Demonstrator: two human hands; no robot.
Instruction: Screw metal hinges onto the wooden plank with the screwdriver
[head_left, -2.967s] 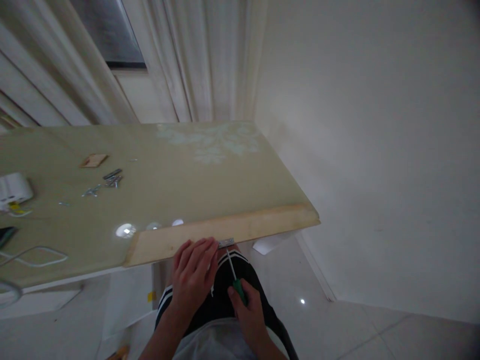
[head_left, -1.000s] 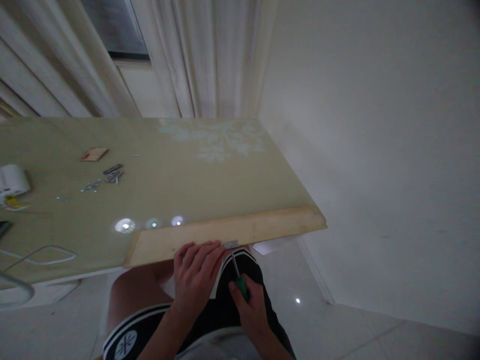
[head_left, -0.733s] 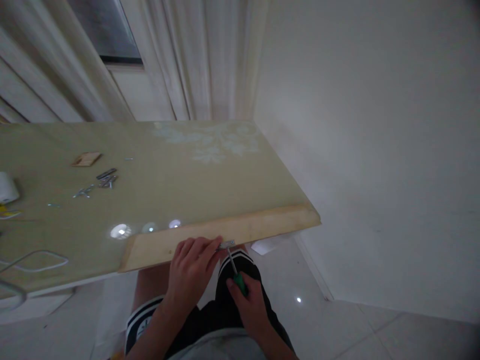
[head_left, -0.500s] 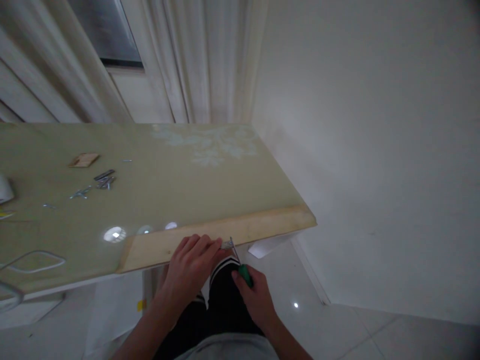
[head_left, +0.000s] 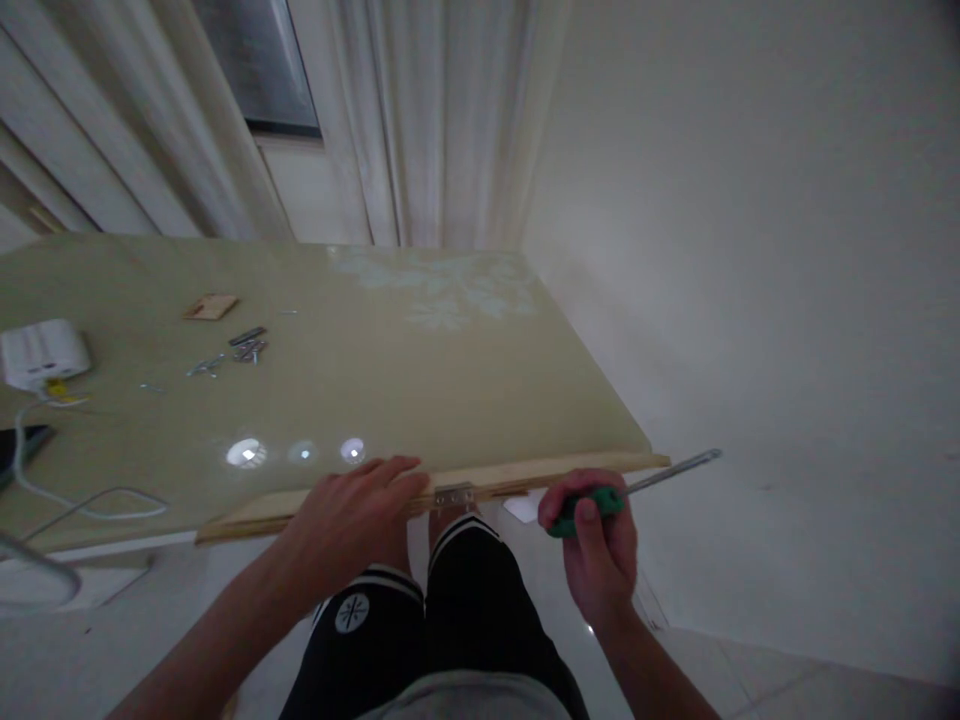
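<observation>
My left hand (head_left: 360, 510) is wrapped over the near edge of a long pale wooden board (head_left: 555, 468), which lies along the table's front edge, tilted so that its layered side shows. Just right of those fingers a small metal hinge (head_left: 454, 496) sits against the board's edge. Its screw holes face me, though whether screws fill them is too small to tell. My right hand (head_left: 600, 535) grips the green handle of a screwdriver (head_left: 671, 470). The shaft points right, away from the hinge, past the board's right end.
On the glossy green table (head_left: 420, 390) lie several loose screws (head_left: 206, 367), metal hinges (head_left: 249, 345) and a small wood piece (head_left: 211, 307). A white device (head_left: 46, 350) with a cable (head_left: 97, 508) stands at the left. A white wall (head_left: 750, 300) rises on the right.
The screwdriver has come off the hinge and swung to the right with my right hand. The board has tilted, showing its edge and the hinge. My view has shifted left.
</observation>
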